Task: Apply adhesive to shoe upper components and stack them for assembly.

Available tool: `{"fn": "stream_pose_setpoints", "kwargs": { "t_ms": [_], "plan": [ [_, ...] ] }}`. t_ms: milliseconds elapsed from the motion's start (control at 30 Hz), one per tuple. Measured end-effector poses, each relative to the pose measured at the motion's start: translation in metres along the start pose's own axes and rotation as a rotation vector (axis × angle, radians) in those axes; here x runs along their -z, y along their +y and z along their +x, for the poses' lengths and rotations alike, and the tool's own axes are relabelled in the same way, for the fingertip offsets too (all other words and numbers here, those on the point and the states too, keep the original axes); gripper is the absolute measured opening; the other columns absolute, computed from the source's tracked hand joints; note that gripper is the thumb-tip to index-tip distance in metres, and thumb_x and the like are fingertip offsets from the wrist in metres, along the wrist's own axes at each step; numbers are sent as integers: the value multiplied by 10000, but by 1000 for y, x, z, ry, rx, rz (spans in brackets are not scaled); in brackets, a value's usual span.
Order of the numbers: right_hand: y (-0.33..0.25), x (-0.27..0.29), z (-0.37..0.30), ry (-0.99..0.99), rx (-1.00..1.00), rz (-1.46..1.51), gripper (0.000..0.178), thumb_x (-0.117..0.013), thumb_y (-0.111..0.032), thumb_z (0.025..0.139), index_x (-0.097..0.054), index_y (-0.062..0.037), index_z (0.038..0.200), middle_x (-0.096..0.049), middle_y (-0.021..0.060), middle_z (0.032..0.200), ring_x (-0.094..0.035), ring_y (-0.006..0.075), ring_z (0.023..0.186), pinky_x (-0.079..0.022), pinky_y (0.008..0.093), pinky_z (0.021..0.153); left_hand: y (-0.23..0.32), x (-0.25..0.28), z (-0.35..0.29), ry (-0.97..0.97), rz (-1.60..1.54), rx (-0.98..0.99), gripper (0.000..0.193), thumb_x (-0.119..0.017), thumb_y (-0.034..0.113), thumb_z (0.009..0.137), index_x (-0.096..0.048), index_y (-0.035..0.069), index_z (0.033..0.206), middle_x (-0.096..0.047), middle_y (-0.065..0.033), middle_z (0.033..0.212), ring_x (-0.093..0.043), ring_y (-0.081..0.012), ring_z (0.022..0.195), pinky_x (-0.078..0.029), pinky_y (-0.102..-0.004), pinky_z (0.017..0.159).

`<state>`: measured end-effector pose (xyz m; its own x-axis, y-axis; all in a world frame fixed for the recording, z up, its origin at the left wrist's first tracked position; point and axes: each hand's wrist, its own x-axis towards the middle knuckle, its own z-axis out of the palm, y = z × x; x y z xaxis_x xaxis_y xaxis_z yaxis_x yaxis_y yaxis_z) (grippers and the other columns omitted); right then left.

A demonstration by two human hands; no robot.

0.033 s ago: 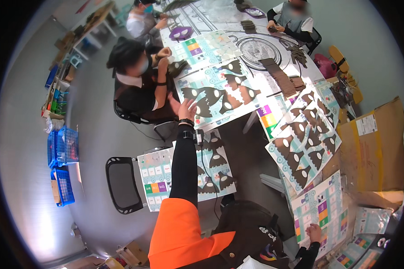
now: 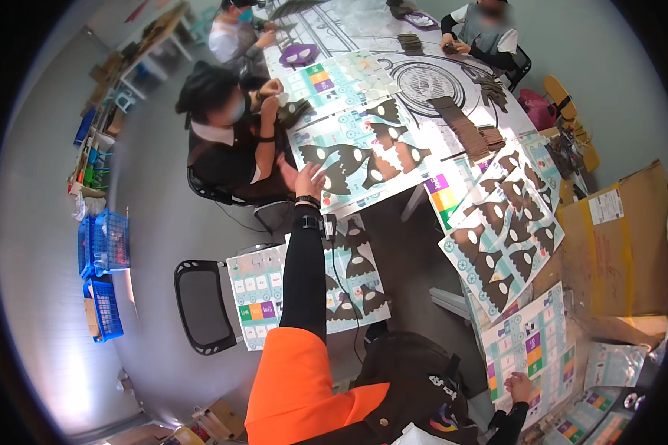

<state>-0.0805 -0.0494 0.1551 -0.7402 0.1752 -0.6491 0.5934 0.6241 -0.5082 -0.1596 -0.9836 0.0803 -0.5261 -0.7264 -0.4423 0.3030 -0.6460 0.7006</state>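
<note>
My left hand (image 2: 309, 181) reaches forward to the table's near left edge, fingers spread, with nothing seen in it. It is at the border of a printed sheet (image 2: 390, 183) that carries dark cape-shaped pieces (image 2: 338, 182) with scalloped edges and pale ovals. At the lower right, my right hand (image 2: 519, 384) lies over another printed sheet (image 2: 506, 343) with teal, purple, orange and green panels. Its fingers look loosely stretched out and nothing shows in them. Beyond it, a sheet (image 2: 464, 215) with several dark pieces overlaps other sheets.
A seated person (image 2: 223, 148) works just beyond my left hand; two others sit farther off. Stacked brown strips (image 2: 459, 126) lie on the table. A black chair (image 2: 200, 305) stands at left beside more sheets (image 2: 249, 285). A large cardboard box (image 2: 616, 237) is at right, blue baskets (image 2: 111, 241) at far left.
</note>
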Motion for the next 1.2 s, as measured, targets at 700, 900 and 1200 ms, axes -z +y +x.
{"fn": "stream_pose_setpoints", "kwargs": {
  "t_ms": [700,900,1200],
  "plan": [
    [50,-31,-8,-152,-140,22,236,-561,-54,921,-624,18,1137,-690,130,790,-681,207,648,-530,318,541,-61,32,-57,39,3,185,332,-686,221,932,-581,52,1198,-639,-74,1074,-621,-215,892,-522,-301,726],
    [107,-28,-11,-176,-317,227,238,-442,-117,980,-589,-10,1135,-672,173,765,-663,282,591,-542,378,521,-48,25,-56,46,-3,152,304,-677,224,936,-594,41,1164,-647,-64,1023,-626,-188,851,-512,-290,700],
    [127,-37,-19,-162,-381,250,230,-422,-117,966,-569,-24,1116,-674,195,819,-676,317,631,-566,414,552,-40,23,-41,6,36,131,281,-670,230,937,-609,55,1149,-639,-51,1003,-622,-192,854,-522,-283,710]
  ]
}}
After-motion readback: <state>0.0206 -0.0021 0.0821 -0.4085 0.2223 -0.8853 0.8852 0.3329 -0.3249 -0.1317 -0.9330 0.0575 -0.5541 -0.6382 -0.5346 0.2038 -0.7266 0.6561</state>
